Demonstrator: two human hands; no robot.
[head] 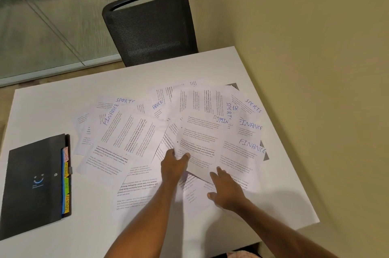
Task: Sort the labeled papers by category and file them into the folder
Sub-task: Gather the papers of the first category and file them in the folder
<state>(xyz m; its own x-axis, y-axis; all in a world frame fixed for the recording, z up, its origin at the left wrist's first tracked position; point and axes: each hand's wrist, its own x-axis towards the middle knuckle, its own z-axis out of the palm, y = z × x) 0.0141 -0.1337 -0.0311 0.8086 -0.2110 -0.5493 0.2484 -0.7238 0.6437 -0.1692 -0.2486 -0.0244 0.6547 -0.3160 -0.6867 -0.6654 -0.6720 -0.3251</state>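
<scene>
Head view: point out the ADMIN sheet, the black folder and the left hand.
ADMIN sheet [200,142], head view, middle of its printed text.
black folder [31,184], head view, bare front cover.
left hand [173,166], head view, back of the hand.

— What lies on the worktop [52,106]?
— It's white. Printed papers [130,135] spread loosely from the middle out to the 3 o'clock edge, overlapping at all angles.
— Any labels?
— Blue handwriting: FINANCE, SPORTS, ADMIN.
— Anything else?
— A black folder [35,182] lies flat and closed at 8 o'clock, just beside the nearest sheets. Its coloured tabs [66,182] run along the edge that faces 3 o'clock.
</scene>
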